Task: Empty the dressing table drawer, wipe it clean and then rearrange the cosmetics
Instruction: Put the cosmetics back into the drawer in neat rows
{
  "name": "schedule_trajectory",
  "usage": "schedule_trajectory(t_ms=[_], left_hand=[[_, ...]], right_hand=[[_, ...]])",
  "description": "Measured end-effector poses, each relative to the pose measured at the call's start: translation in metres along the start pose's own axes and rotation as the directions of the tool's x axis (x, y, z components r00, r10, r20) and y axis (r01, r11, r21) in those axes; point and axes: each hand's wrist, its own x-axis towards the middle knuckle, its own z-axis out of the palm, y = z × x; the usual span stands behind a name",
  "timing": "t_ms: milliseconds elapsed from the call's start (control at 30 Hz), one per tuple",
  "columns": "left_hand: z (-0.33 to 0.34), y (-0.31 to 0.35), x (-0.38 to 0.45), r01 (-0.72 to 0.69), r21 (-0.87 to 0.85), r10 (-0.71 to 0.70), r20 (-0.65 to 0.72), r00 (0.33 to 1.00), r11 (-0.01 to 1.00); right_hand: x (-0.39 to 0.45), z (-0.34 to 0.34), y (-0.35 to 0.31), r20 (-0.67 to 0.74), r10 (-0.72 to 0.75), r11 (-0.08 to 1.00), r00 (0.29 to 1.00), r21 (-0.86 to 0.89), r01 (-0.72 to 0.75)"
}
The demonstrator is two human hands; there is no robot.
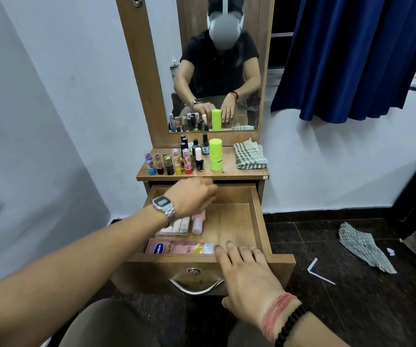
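On the dressing table top (227,171), beyond the open drawer (257,216), a row of lipsticks (168,163) stands along the left near edge, with dark nail polish bottles (196,149) clustered just behind and a lime green bottle (215,154) to their right. A folded checked cloth (249,155) lies at the far right of the top, well apart from the bottles. The mirror (217,63) above repeats the row of cosmetics and both arms. To the right, a dark blue curtain (352,56) hangs by the wall, and on the dark floor lie a second checked cloth (364,246) and a bent white strip (318,270). Inside the drawer, a pink lotion bottle (179,247) lies on its side along the near wall, its cap pointing right; farther in on the left sit a few pale pink tubes (176,226) side by side and a small pink bottle (198,222) just right of them. The right half of the drawer floor is bare wood. The left hand (191,199), with a metal watch (164,207) on its wrist, reaches over the drawer's far left part; it is blurred, and whether its fingers are curled or hold anything cannot be told. The right hand (247,276) rests flat on the drawer front, fingers straight and spread over the top edge, index tip just by the lotion cap. The wrist and watch hide the far ends of the tubes.
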Motion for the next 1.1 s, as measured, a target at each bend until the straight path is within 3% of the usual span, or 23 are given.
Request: schedule_trajectory(t_ms=[100,133,200,300,400,633,833,933,1100], left_hand=[[-0.036,-0.009,0.038,0.0,-0.103,-0.034,-0.325,0.945,0.995],[-0.045,-0.015,0.053,0.02,-0.1,-0.057,-0.377,0.924,0.995],[-0.059,-0.025,0.079,0.117,-0.063,-0.131,-0.299,0.945,0.991],[-0.06,-0.033,0.104,0.253,0.037,-0.251,-0.047,0.967,0.967],[-0.05,-0.037,0.113,0.261,0.078,-0.268,0.091,0.959,0.962],[-0.057,-0.029,0.103,0.219,0.074,-0.224,0.066,0.972,0.973],[-0.081,0.008,0.059,0.082,-0.128,-0.1,-0.139,0.985,0.988],[-0.07,0.025,0.026,0.052,-0.213,-0.065,-0.054,0.996,0.976],[-0.028,0.023,-0.014,0.174,-0.249,-0.128,0.191,0.973,0.953]], right_hand=[[0.0,-0.001,0.0,0.013,0.001,1.0,1.0,-0.003,-0.001],[0.0,-0.002,0.0,0.014,0.001,1.0,1.0,-0.003,-0.001],[-0.001,-0.003,0.0,0.014,-0.003,1.0,1.0,-0.001,0.003],[-0.001,-0.002,0.001,0.015,-0.01,1.0,1.0,0.004,0.01],[-0.002,-0.001,0.003,-0.001,-0.017,1.0,1.0,0.006,0.017],[0.0,0.002,0.002,-0.004,-0.014,1.0,1.0,-0.013,0.014],[0.001,0.001,0.001,0.024,-0.008,1.0,1.0,-0.019,0.009],[0.0,0.002,0.001,0.015,-0.002,1.0,1.0,-0.027,0.002],[0.001,0.002,-0.001,0.005,0.007,0.999,1.0,-0.041,-0.006]])
